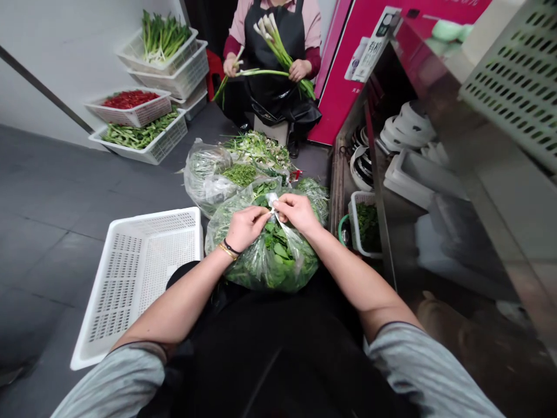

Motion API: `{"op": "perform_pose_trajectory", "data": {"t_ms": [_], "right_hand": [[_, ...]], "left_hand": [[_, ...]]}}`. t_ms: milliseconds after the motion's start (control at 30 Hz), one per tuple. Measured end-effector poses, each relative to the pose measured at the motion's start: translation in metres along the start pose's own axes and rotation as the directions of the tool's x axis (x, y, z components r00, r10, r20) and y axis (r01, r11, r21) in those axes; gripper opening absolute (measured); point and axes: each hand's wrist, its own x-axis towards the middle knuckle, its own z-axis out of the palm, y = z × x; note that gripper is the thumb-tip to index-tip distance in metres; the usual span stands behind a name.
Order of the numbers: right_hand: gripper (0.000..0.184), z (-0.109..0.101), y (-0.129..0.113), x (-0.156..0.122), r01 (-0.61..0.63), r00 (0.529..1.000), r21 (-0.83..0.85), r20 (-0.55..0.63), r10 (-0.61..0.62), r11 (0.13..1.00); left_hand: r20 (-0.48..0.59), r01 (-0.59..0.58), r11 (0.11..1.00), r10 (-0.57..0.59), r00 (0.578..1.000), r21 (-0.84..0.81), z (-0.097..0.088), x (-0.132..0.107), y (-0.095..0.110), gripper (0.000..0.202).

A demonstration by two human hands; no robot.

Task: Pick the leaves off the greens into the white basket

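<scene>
- While both hands meet above the clear plastic bag [230, 232], the step in hand appears to be manipulation of its gathered neck [272, 199]; whether the film is being tied or loosened cannot be told.
- Left hand [249, 227]: thumb and fingertips form a narrow pinch on the neck from the left.
- Right hand [298, 211]: fingers curl narrowly onto the same twisted film from the right; part of the grip is hidden.
- Bag location: near centre, directly in front of the dark apron [278, 354], right of a white plastic basket [148, 278]. Its underside support is not visible.
- Next move, by judgement: calls for two steady, opposed pinches under light tension, as thin film can stretch or tear.
- Bag material: glossy, wrinkled, transparent film, bulging roundly over broad-leaved greens [281, 248].
- Basket: rigid, rectangular, with slotted walls and a smooth, thick rim.
- Beyond the bag: a second, creased plastic sack [202, 168] stands beside a loose, fibrous heap of trimmed greens [256, 148].
- Far centre: a co-worker [272, 69] holds long, tubular scallions [278, 43] with pale ends.
- Far left: perforated crates contain slender red chillies [130, 98] and flattish green bean pods [141, 132].
</scene>
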Motion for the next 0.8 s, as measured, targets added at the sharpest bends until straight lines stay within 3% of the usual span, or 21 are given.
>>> {"op": "perform_pose_trajectory", "data": {"t_ms": [100,200,467,567,733,800], "right_hand": [[0.032,0.004,0.0,-0.003,-0.044,0.998,0.201,0.052,0.034,0.979],[0.034,0.003,-0.004,-0.003,-0.094,0.983,0.202,0.173,0.059,0.975],[0.034,-0.005,-0.025,-0.021,0.064,0.998,0.289,-0.023,-0.06,0.955],[0.035,-0.009,-0.031,-0.023,0.032,0.999,0.281,-0.007,-0.032,0.959],[0.043,-0.008,-0.032,-0.004,-0.068,0.992,0.243,0.119,0.04,0.968],[0.042,-0.008,-0.03,0.003,-0.05,0.992,0.207,0.123,0.025,0.977]], "left_hand": [[0.14,0.006,1.0,-0.004,0.99,-0.012,-0.002,0.001,0.002,0.024],[0.206,0.012,0.999,-0.003,0.979,-0.039,-0.003,0.001,0.002,0.025],[0.25,0.023,0.997,-0.003,0.968,-0.08,-0.019,0.01,0.011,0.03],[0.24,0.026,0.996,-0.005,0.971,-0.084,-0.019,0.01,0.014,0.029],[0.114,0.05,0.996,-0.041,0.993,-0.076,-0.012,0.013,0.009,0.02],[0.109,0.051,0.993,-0.039,0.993,-0.104,-0.01,0.014,0.006,0.02]]}}
